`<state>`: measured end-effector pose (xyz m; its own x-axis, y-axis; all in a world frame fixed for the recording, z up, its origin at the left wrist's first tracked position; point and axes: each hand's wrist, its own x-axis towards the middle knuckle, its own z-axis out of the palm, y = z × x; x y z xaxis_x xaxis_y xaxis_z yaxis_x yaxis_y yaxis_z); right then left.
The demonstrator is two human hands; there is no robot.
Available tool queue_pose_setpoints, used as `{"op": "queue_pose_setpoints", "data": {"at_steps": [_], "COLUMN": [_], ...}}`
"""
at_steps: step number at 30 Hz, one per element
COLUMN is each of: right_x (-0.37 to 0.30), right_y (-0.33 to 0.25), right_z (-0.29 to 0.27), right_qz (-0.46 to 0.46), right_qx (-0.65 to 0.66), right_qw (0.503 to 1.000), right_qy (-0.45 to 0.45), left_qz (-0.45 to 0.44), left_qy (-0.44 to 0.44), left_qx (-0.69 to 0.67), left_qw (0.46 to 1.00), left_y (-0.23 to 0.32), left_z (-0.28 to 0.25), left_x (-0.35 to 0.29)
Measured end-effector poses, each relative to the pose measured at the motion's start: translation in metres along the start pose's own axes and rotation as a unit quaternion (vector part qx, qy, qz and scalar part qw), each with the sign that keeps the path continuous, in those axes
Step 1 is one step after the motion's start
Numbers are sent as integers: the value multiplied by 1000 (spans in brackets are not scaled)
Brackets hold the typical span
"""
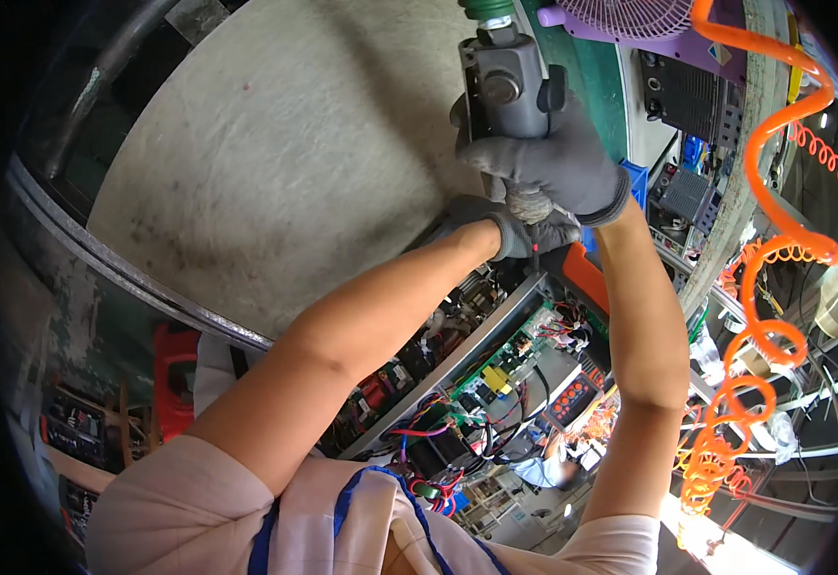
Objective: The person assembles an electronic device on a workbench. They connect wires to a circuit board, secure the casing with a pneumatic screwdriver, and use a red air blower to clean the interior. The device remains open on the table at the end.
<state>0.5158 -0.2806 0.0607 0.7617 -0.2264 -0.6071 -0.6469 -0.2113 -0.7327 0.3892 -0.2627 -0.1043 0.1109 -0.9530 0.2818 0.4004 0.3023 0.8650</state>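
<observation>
My right hand (568, 158), in a grey work glove, is wrapped round a dark grey power screwdriver (507, 91) with a round knob on its body. A green fitting (486, 10) sits at the tool's top end. Below it my left hand (524, 230), gloved too, is closed close to the tool's lower end. A thin shaft with a red part (535, 247) shows by its fingers; what they grip is partly hidden. Right under my hands lies an opened electrical unit with a green circuit board (534, 331), coloured wires and an orange panel (587, 283).
A round grey tabletop (275, 163) fills the left. A thick orange coiled hose (759, 182) hangs at the right. A purple fan (630, 19), a blue bin (636, 180) and black finned units (687, 192) stand beyond my right hand. Another person (546, 470) is in the background.
</observation>
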Motion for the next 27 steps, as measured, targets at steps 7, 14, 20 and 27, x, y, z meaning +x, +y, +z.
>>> {"op": "queue_pose_setpoints", "data": {"at_steps": [7,14,20,27], "right_x": [0,3,8,6], "right_y": [-3,-6,-6,-6], "right_z": [-2,14,24,22], "right_qz": [33,59,73,46], "right_qx": [-15,-12,-91,-94], "right_qw": [999,998,993,994], "right_qy": [-2,-5,-30,-30], "left_qz": [0,-3,-4,-8], "left_qy": [-7,-8,-12,-22], "left_qx": [2,4,10,9], "left_qw": [1000,1000,1000,1000], "left_y": [1,3,5,8], "left_z": [-1,-3,-10,-11], "left_x": [2,-3,-2,-2]}}
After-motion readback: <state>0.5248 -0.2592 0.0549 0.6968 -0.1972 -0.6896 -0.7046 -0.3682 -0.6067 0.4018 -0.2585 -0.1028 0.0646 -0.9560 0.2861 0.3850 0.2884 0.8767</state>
